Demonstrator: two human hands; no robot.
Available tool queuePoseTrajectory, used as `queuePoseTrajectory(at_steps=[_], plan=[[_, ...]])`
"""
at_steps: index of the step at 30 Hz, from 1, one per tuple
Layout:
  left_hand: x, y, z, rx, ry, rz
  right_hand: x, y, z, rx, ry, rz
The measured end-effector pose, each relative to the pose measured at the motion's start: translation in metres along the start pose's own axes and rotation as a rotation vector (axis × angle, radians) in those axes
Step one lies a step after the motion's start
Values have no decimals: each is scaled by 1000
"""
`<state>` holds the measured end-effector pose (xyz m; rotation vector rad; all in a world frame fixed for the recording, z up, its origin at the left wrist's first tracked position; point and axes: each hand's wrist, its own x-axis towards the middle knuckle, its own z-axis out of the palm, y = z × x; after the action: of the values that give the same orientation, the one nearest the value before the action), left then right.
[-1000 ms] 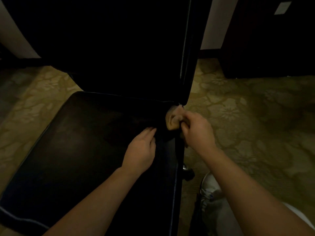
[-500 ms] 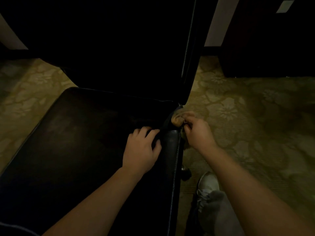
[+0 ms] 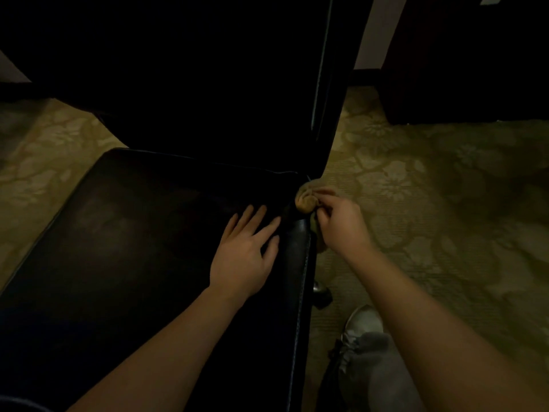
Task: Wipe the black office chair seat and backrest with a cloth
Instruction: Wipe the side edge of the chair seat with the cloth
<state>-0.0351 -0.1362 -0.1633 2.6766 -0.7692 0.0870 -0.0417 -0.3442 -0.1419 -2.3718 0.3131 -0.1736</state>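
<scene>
The black chair seat [image 3: 133, 248] fills the lower left, and its black backrest [image 3: 208, 84] rises dark behind it. My left hand [image 3: 246, 251] lies flat on the seat near its right rear corner, fingers spread and straight. My right hand [image 3: 341, 224] grips a bunched tan cloth [image 3: 306, 199] and holds it against the corner where seat and backrest meet, at the chair's right edge.
Patterned beige carpet [image 3: 430, 188] surrounds the chair. A dark piece of furniture [image 3: 475, 69] stands at the back right. My grey shoe [image 3: 362, 328] and a chair caster [image 3: 322, 295] are on the floor right of the seat.
My left hand has uncurled and now lies flat with spread fingers on the seat. My right hand still works the cloth at the seat's rear corner, shifted slightly.
</scene>
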Motion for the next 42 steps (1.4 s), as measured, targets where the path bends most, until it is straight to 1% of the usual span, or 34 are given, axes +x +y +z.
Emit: queuePoseTrajectory(at_steps=[4, 6, 9, 12, 15, 17, 21, 22, 24, 27, 30, 33, 37, 40, 42], plan=[[0, 1, -1, -1, 19, -3, -16, 0, -5, 7, -89, 49], [-2, 0, -1, -13, 20, -1, -23, 2, -7, -12, -120, 40], [-6, 0, -1, -16, 10, 11, -23, 3, -8, -54, -85, -5], [-9, -2, -1, -6, 8, 37, -15, 3, -6, -21, -17, -28], [-9, -1, -3, -1, 9, 38, -13, 5, -4, 15, -11, -8], [-7, -1, -3, 10, 10, 25, -17, 7, -6, 56, -61, 29], [-7, 0, -3, 19, -3, 22, -30, 12, -14, 138, -212, 68], [-7, 0, -3, 16, -1, 26, -32, 12, -16, 156, -221, 72], [-9, 1, -3, 17, 6, 35, -32, 9, -15, 157, -178, 46], [-8, -1, -2, 15, -3, 43, -21, 8, -12, 81, -76, 9], [-8, -3, 0, 7, 13, 39, -12, 5, -10, 69, -20, 62], [-7, -2, 0, 4, 26, 21, -16, 4, -10, 65, -61, 81], [-6, 0, 1, 10, 34, 6, -27, 3, -13, 42, -149, 22], [-5, 0, 1, 32, 18, -10, -30, 1, -11, 43, -123, -3], [-5, 0, 1, 37, 19, -9, -28, -1, -8, 24, -72, -17]])
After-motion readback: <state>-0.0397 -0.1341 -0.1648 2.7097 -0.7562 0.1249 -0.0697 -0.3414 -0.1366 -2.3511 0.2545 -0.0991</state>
